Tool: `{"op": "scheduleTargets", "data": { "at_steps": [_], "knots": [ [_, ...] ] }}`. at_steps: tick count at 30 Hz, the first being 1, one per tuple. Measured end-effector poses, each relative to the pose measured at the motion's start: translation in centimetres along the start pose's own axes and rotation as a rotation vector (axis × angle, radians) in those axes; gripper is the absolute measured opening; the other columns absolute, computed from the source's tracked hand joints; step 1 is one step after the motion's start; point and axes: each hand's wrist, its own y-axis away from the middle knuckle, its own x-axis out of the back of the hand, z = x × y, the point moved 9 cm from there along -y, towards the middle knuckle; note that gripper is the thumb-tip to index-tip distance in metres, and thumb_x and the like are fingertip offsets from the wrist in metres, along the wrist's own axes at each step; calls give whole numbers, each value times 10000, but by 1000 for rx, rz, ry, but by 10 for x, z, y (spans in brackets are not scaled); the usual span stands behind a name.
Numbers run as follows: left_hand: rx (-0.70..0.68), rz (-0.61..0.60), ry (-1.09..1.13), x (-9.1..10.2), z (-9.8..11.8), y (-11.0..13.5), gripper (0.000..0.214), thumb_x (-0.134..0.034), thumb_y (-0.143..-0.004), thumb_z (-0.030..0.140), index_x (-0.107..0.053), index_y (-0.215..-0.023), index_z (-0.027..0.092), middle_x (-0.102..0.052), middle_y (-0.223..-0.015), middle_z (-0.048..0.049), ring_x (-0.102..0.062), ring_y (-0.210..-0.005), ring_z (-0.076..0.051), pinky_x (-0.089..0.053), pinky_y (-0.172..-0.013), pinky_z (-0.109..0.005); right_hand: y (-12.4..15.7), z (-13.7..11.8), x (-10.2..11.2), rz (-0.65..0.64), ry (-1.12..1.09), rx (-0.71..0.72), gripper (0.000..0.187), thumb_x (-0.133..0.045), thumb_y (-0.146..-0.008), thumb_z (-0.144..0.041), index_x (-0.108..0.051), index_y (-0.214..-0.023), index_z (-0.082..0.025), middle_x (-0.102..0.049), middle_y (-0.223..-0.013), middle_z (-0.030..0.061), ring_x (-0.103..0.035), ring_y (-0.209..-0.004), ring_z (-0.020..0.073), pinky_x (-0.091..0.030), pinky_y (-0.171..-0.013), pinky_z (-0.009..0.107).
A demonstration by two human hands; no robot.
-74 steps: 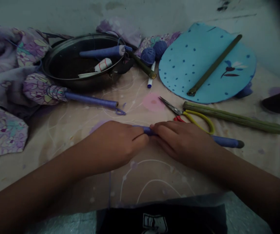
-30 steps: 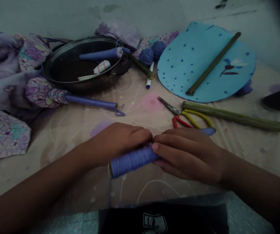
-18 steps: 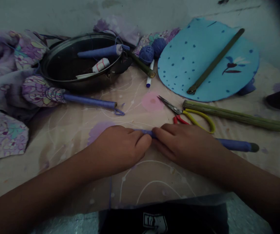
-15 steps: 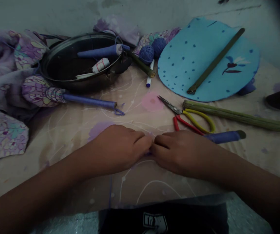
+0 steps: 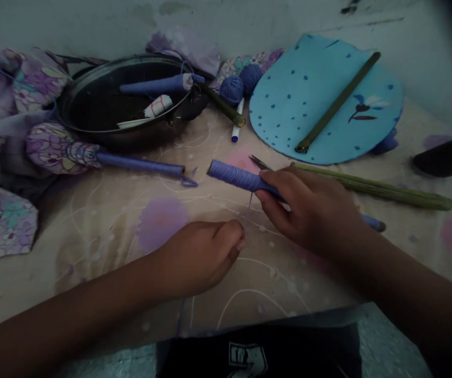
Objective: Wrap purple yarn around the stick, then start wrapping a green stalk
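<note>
My right hand (image 5: 308,210) grips a long stick wound tightly with violet thread (image 5: 237,177), which slants across the cloth, its far tip showing past my wrist. A thin violet thread (image 5: 249,206) drops from the stick toward my left hand (image 5: 198,257), which is curled shut just below it and seems to pinch the thread. Behind my right fingers lie the blades of a pair of scissors (image 5: 259,163), their handles hidden by my hand. Green bamboo stalks (image 5: 367,185) lie just beyond my right hand.
A dark metal pan (image 5: 123,63) holds a thread-wound stick (image 5: 155,84). Another wound stick (image 5: 139,165) lies on the flowered sheet (image 5: 103,236). Violet yarn balls (image 5: 231,90), a marker (image 5: 237,123), and a dotted blue foam disc (image 5: 276,121) with a bamboo strip sit farther back.
My hands have parted from their position together over the stick. My right hand has lifted and slanted the wound stick, now covering the scissors handles, and my left hand has drawn back toward me.
</note>
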Motion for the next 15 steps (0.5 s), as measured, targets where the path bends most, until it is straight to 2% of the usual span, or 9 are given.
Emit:
{"op": "scheduleTargets", "data": {
  "at_steps": [1, 3, 5, 6, 8, 11, 12, 15],
  "knots": [
    [-30, -10, -89, 0, 5, 0, 228, -338, -893, 213, -522, -777, 144, -565, -615, -13, -517, -541, -140, -389, -521, -263, -1, -3, -9, -92, 14, 42, 222, -439, -889, -270, -609, -892, -127, -634, -743, 74, -566, -602, 160, -380, -524, 277],
    [-93, 6, -237, 4, 13, 0, 219, -357, -877, 178, -540, -761, 149, -578, -626, -23, -534, -567, -153, -383, -531, -269, 3, -20, -24, -274, -32, 227, 206, -441, -880, -243, -611, -820, -143, -608, -687, 54, -538, -567, 149, -355, -513, 276],
    [-143, 21, -309, 10, 14, -1, 224, -363, -874, 158, -553, -755, 158, -587, -637, -24, -544, -591, -157, -372, -532, -265, 13, -43, -26, -368, -150, 451, 191, -448, -868, -228, -598, -774, -157, -585, -653, 35, -519, -554, 140, -353, -510, 276],
    [-155, 18, -305, 13, 12, -2, 228, -362, -877, 156, -555, -756, 163, -589, -638, -19, -546, -596, -154, -367, -529, -261, 18, -52, -20, -358, -226, 536, 191, -448, -865, -231, -590, -759, -160, -584, -653, 32, -520, -560, 138, -365, -514, 277],
    [-171, -17, -220, 14, 7, -3, 218, -368, -883, 177, -554, -770, 168, -597, -651, -8, -551, -598, -144, -371, -525, -253, 20, -59, 0, -217, -356, 595, 179, -452, -868, -238, -586, -783, -154, -607, -688, 40, -554, -615, 143, -417, -548, 284],
    [-178, -46, 14, 10, 4, -4, 182, -372, -894, 218, -544, -864, 169, -636, -768, -8, -581, -664, -118, -420, -576, -231, 16, -46, 23, 62, -410, 457, 141, -491, -874, -233, -572, -937, -138, -662, -833, 68, -611, -781, 145, -491, -662, 273],
    [-135, 9, 57, 12, 0, -5, 191, -356, -900, 231, -537, -887, 169, -643, -799, -14, -589, -687, -114, -439, -608, -231, 14, -38, 25, 116, -390, 370, 152, -513, -868, -237, -560, -979, -143, -669, -869, 69, -618, -817, 144, -501, -680, 264],
    [-41, 44, -26, 6, -3, -4, 235, -317, -897, 221, -543, -892, 158, -647, -798, -49, -594, -694, -147, -450, -627, -282, 9, -16, 20, 169, -285, 119, 159, -555, -848, -256, -559, -988, -182, -672, -904, 60, -628, -837, 159, -513, -681, 272]
  ]
}}
